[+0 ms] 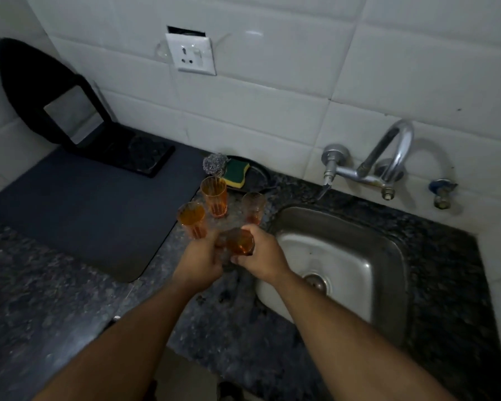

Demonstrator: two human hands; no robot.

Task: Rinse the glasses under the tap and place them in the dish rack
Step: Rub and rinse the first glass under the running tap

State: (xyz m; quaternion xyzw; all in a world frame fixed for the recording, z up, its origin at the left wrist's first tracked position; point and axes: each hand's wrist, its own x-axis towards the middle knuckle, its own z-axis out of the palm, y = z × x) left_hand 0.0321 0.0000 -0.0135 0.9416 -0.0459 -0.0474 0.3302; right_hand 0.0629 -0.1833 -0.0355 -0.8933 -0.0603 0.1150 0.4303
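Fingers of the left hand (200,263) and right hand (262,256) curl round one amber glass (237,242), tilted over the speckled counter (70,290) just left of the steel sink (344,256). Three more ribbed amber glasses (214,196) (translucent, upright) stand behind.

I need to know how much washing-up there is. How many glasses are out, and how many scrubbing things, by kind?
Orange glasses: 4, three standing on the counter and one held in both hands
Steel scourers: 1
Green and yellow sponges: 1
Total: 6
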